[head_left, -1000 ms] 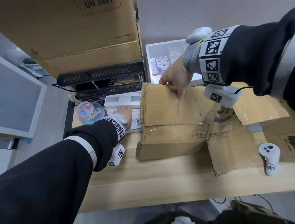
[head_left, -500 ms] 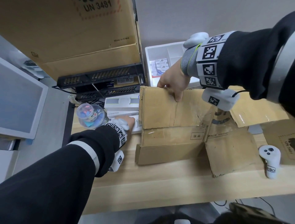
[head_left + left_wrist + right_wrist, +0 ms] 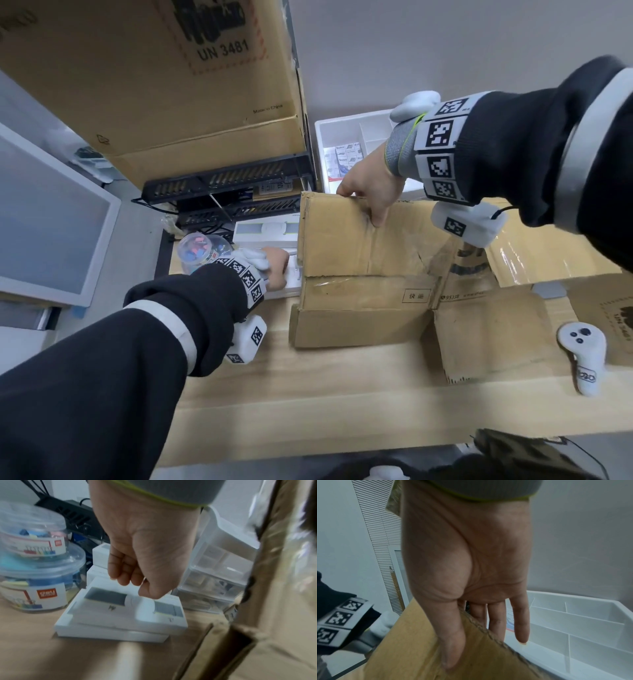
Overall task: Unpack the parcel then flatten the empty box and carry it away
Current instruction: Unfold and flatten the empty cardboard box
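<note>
You are pinching the far edge of the cardboard box [image 3: 363, 260] on the desk [image 3: 308, 394] with your right hand [image 3: 371, 186] to steady it, while your left hand [image 3: 145, 561], loosely curled and empty, is hovering over the white boxes [image 3: 123, 612] beside it.

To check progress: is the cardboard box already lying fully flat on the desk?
No, the cardboard box stands folded, held at its top edge by the right hand.

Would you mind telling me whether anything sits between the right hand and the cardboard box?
Nothing does: the right hand already grips the cardboard box at its far top edge, thumb on the near face, fingers behind the panel.
</note>
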`<state>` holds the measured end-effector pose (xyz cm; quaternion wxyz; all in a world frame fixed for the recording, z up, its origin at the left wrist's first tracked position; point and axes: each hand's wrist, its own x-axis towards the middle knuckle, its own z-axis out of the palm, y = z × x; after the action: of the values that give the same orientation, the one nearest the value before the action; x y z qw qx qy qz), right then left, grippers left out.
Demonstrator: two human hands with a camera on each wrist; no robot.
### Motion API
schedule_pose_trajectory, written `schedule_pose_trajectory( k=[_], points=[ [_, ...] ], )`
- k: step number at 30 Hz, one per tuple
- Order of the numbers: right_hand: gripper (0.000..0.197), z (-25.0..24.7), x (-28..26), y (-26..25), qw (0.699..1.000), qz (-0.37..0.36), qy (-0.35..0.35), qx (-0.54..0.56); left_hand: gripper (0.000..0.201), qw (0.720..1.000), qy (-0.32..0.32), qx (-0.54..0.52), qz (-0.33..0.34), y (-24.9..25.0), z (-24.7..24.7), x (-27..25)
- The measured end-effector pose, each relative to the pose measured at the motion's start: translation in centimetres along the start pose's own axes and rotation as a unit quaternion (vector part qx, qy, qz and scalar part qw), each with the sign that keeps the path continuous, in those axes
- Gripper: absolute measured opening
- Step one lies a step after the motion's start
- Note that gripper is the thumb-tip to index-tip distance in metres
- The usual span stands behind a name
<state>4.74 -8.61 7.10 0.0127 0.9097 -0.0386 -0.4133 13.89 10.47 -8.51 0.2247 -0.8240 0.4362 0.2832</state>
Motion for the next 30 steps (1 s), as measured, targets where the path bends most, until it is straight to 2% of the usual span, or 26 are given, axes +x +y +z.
schedule_pose_trajectory(
  k=[3,5,9,10,13,16,18,21,25,28,30],
  points=[
    [0.071,-0.1,-0.6,-0.4,1.0,-0.004,0.01,0.014,0.016,0.993,-0.005,-0.114,0.011,-0.9,-1.7,-1.6],
    [0.072,-0.3,-1.0,-0.8,1.0,-0.006,0.026,0.014,0.02,0.987,-0.035,-0.156,0.023,-1.4,-3.8,-3.3],
    [0.073,-0.1,-1.8,-1.9,0.999,-0.015,0.047,-0.004,0.045,0.975,-0.062,-0.198,0.078,-1.1,-6.5,-6.1],
    [0.073,-0.1,-2.1,-2.0,0.999,-0.017,0.046,-0.004,0.045,0.97,-0.064,-0.215,0.088,-0.9,-7.0,-6.8],
    [0.073,-0.1,-2.9,-2.1,0.999,-0.021,0.049,0.006,0.02,0.956,-0.045,-0.273,0.096,-0.3,-7.4,-8.9],
    [0.071,0.1,-3.4,-1.8,0.998,-0.021,0.044,0.039,0.019,0.949,-0.029,-0.297,0.101,-0.2,-7.4,-10.2],
    [0.068,0.5,-4.1,-1.7,0.997,-0.025,0.051,0.053,0.011,0.928,-0.052,-0.35,0.119,-0.3,-7.3,-11.3],
    [0.066,1.0,-4.7,-1.4,0.995,-0.035,0.063,0.073,0.029,0.896,-0.064,-0.423,0.119,-0.4,-7.3,-12.3],
    [0.064,1.8,-5.7,-1.0,0.991,-0.043,0.085,0.091,0.033,0.853,-0.092,-0.502,0.106,-0.2,-7.5,-13.3],
    [0.065,2.2,-6.4,-0.5,0.986,-0.051,0.116,0.107,0.053,0.826,-0.123,-0.542,0.094,0.2,-8.1,-14.2],
    [0.066,2.5,-6.9,-0.2,0.982,-0.056,0.133,0.123,0.053,0.811,-0.134,-0.561,0.093,0.4,-8.2,-14.3]
  ],
)
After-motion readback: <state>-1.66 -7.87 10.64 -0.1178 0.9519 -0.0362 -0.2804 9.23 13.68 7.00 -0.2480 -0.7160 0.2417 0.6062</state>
